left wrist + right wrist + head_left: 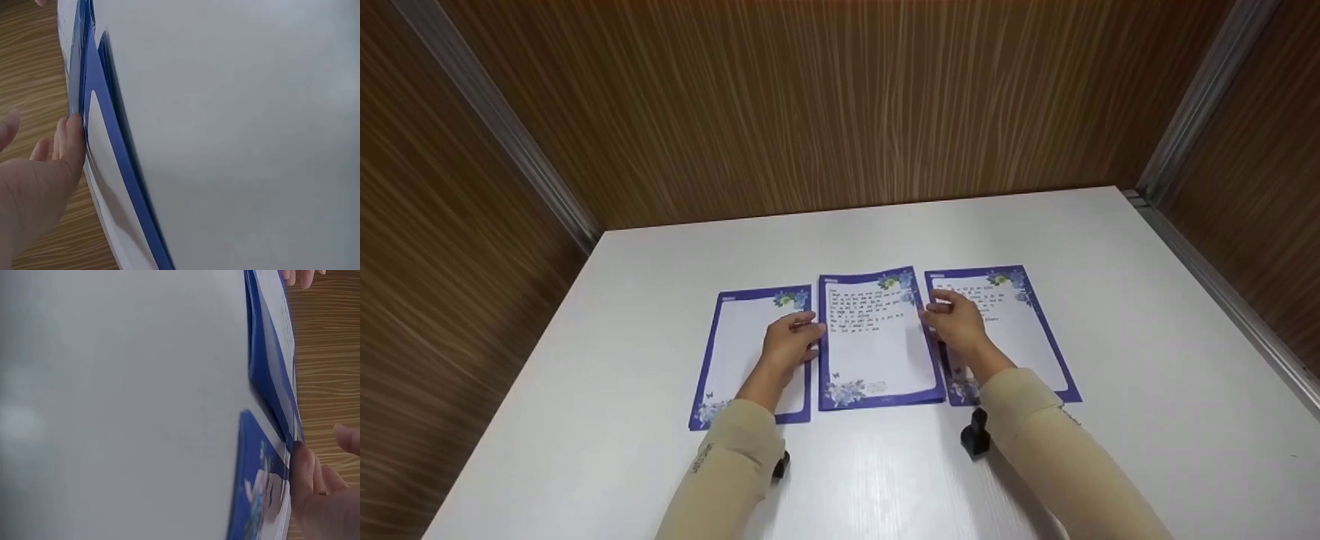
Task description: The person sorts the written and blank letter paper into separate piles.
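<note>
Three purple-bordered sheets of letter paper with blue flower corners lie side by side. The middle stack of sheets (881,352) bears handwriting in its upper half, and its lower edge shows more than one layer. At its left edge rest the fingertips of my left hand (791,346), which lies over part of the left sheet (742,337). My right hand (960,326) touches the middle stack's right edge and covers some of the handwritten right sheet (1027,349). In both wrist views each thumb stands apart from the fingers. The right wrist view shows the middle stack's corner (270,377) slightly raised.
A white table (585,360) carries the papers. Behind it rises a wood-grain panel (840,112), with more panels and metal corner posts at both sides. A black wrist device (976,439) hangs below the right sleeve (1050,435).
</note>
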{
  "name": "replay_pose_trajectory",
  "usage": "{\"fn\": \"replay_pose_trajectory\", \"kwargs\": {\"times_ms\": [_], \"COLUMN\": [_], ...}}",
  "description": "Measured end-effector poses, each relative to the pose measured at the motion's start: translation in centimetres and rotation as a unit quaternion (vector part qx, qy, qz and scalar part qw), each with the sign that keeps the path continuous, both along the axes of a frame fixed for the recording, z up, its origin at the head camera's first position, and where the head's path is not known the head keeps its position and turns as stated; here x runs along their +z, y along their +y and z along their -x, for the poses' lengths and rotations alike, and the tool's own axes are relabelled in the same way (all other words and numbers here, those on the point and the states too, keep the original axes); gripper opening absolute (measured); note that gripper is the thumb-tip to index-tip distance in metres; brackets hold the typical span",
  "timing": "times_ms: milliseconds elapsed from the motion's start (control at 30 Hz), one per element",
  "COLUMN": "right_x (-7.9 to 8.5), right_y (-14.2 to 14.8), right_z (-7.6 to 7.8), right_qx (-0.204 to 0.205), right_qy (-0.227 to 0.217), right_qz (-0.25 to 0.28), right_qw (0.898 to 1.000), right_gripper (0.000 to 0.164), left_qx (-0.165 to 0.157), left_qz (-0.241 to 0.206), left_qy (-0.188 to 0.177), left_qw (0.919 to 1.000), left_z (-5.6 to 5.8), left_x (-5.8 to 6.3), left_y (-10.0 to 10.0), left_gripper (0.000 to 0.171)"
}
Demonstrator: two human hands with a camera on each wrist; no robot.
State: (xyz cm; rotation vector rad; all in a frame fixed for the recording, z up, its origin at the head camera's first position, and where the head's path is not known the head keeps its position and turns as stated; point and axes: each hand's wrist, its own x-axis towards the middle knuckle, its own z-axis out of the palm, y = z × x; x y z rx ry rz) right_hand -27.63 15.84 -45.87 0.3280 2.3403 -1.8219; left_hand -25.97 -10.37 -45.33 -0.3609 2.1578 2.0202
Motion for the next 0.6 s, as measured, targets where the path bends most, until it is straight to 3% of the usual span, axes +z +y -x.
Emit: {"fn": "replay_pose_trajectory", "kwargs": {"times_ms": [267, 600], "right_x": [-0.44, -0.56], "right_y": [0.18, 0.51], "right_z": [0.01, 0.03], "right_qx": [0.004, 0.011], "right_qy": [0.021, -0.005], "right_qz": [0.004, -0.022], "right_qw": [1.000, 1.000], "right_gripper": [0.059, 0.051], "left_qx": [0.012, -0.003], "left_qz": [-0.016, 0.049], "left_qy": [0.029, 0.022], "left_qw": [0.9994, 0.9986], "left_z": [0.14, 0.07], "left_x": [-0.29, -0.28], "left_y": [0.36, 0.57], "left_gripper": [0.045, 0.048]}}
